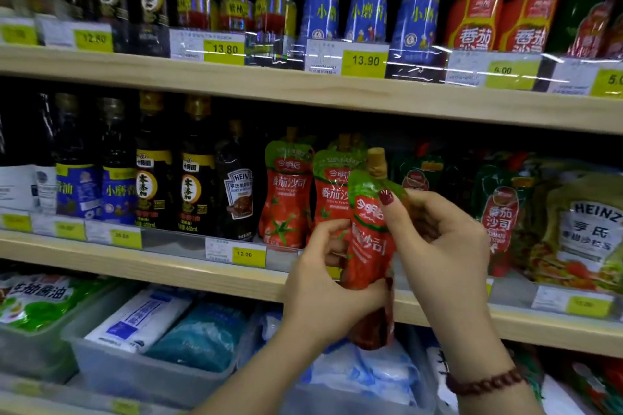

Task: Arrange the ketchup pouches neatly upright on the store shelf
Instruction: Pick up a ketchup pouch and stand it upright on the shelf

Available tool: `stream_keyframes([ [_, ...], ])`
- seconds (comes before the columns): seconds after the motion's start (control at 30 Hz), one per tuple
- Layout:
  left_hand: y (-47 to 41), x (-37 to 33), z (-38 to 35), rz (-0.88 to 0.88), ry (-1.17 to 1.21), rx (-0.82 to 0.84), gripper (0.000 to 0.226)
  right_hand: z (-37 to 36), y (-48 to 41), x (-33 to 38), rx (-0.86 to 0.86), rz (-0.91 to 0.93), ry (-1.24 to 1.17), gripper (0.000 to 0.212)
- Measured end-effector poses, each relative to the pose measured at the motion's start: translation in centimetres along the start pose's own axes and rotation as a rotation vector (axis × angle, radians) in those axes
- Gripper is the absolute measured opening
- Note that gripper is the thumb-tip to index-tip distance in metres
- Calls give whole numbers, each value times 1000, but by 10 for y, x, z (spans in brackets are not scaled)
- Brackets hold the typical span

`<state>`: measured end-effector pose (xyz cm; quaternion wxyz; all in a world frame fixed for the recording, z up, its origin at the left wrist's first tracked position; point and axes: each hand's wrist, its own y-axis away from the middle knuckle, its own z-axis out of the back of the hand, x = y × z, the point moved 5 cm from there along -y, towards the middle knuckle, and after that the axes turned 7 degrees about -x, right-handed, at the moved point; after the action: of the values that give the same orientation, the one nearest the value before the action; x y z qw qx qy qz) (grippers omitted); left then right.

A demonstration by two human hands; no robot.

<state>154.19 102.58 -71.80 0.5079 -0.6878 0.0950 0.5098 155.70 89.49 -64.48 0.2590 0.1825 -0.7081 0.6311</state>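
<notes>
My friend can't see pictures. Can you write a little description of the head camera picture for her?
Two hands, left hand and right hand, hold a red ketchup pouch with a green top in front of a wooden store shelf. Two matching pouches stand upright on that shelf just behind it, with dark sauce bottles to their left.

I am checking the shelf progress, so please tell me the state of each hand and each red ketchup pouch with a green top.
Left hand: gripping the lower part of the held pouch.
Right hand: pinching the held pouch's green top.
Held red ketchup pouch with green top and tan cap: off the shelf, roughly upright, slightly tilted.
Two matching red ketchup pouches: standing upright on the wooden middle shelf.
</notes>
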Motion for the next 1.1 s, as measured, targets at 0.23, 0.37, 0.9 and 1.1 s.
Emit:
stream_keyframes([
  [0.23, -43, -20, 40, -38, 30, -40, 61, 9, 2, -53, 67, -320, -61, 20],
  [0.37, -65, -18, 66, -18, 13, -67, 59, 3, 19, -89, 179, -269, 239, 8],
  [0.9, -92, 27, 89, -28, -112, -297, 68, -10, 44, -107, 248, 31, 623, 30],
  [1.1, -96, 29, 91, -67, -149, -221, 66, -12, 45, -110, 206, 45, 640, 26],
])
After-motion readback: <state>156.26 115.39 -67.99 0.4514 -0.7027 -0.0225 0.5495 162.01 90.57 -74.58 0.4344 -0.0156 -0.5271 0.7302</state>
